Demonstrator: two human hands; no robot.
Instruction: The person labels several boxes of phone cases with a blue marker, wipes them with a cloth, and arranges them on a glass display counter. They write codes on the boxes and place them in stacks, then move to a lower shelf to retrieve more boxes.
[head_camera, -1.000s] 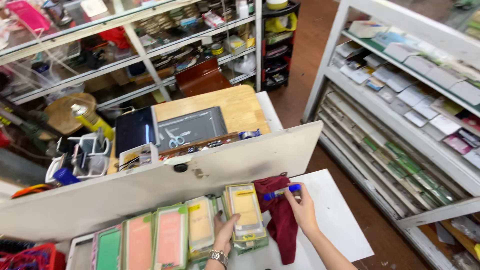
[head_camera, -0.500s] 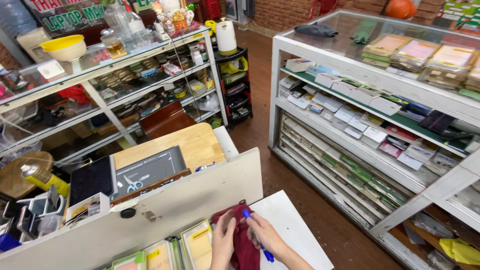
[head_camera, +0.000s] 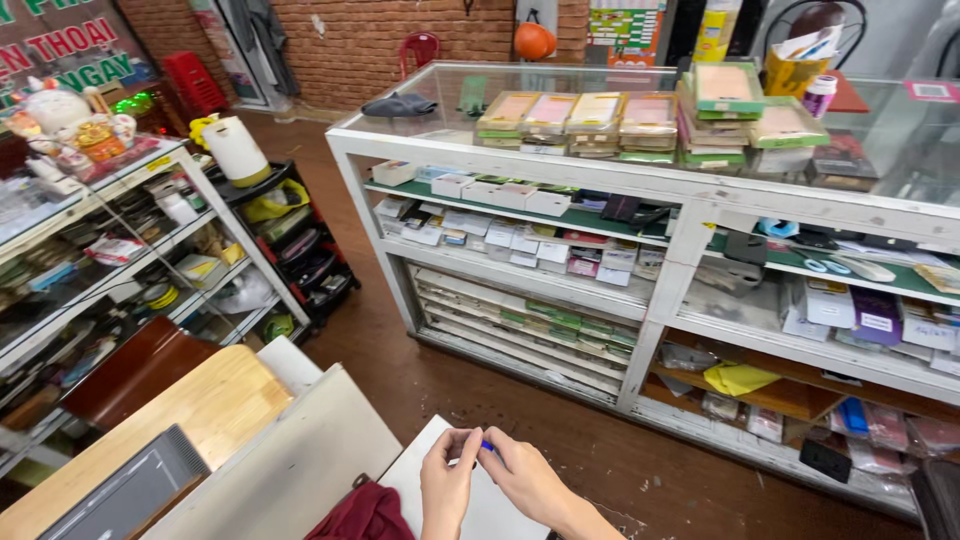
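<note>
My left hand (head_camera: 447, 485) and my right hand (head_camera: 525, 478) meet at the bottom of the head view, over a white counter top (head_camera: 420, 470). Their fingertips pinch a small blue object (head_camera: 487, 447), mostly hidden between the fingers. A dark red cloth (head_camera: 362, 513) lies bunched on the counter just left of my left hand, at the frame's lower edge.
A white glass display counter (head_camera: 660, 190) with stacked flat packages on top and boxes on its shelves fills the right. A metal shelf rack (head_camera: 130, 260) with goods stands at left. A wooden table (head_camera: 200, 410) with a dark mat sits at lower left. Brown floor lies between.
The view has swung up and right, away from the row of packages on the counter. The red cloth has dropped from my hands to the counter. Both hands now pinch the blue object.
</note>
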